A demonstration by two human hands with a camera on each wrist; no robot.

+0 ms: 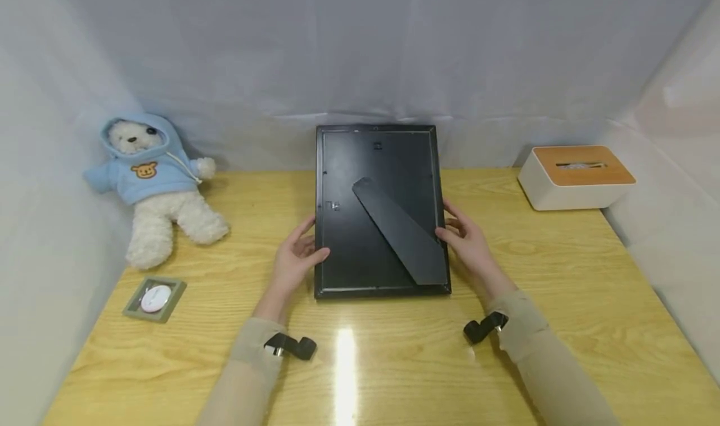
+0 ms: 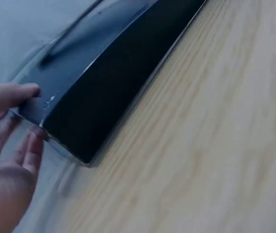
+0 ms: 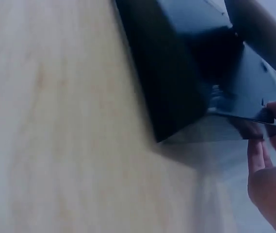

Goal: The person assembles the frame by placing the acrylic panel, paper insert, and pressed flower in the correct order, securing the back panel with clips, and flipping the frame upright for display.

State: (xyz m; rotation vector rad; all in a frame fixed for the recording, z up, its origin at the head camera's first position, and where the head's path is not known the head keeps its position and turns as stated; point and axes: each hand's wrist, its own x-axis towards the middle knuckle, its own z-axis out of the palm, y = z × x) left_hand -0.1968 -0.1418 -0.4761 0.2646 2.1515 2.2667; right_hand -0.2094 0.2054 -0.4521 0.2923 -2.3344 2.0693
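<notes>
A black picture frame (image 1: 349, 245) shows its back in the head view, with a stand leg (image 1: 402, 232) slanting down to the lower right. My left hand (image 1: 294, 257) grips the left edge, its thumb on the back panel and its fingers round the side. On the opposite edge my right hand (image 1: 468, 238) holds the frame in the same way. The left wrist view has the left hand (image 2: 7, 160) pinching the frame's side (image 2: 104, 92). In the right wrist view, the right hand (image 3: 273, 170) grips the frame (image 3: 171, 92) near the stand leg. The frame's front is hidden.
A white plush toy in a blue hoodie (image 1: 160, 176) sits at the left against the wall. Before it lies a small green-framed case (image 1: 154, 299) with a white disc. A white tissue box (image 1: 579, 179) with a wooden lid stands at the back right of the wooden table (image 1: 405, 363).
</notes>
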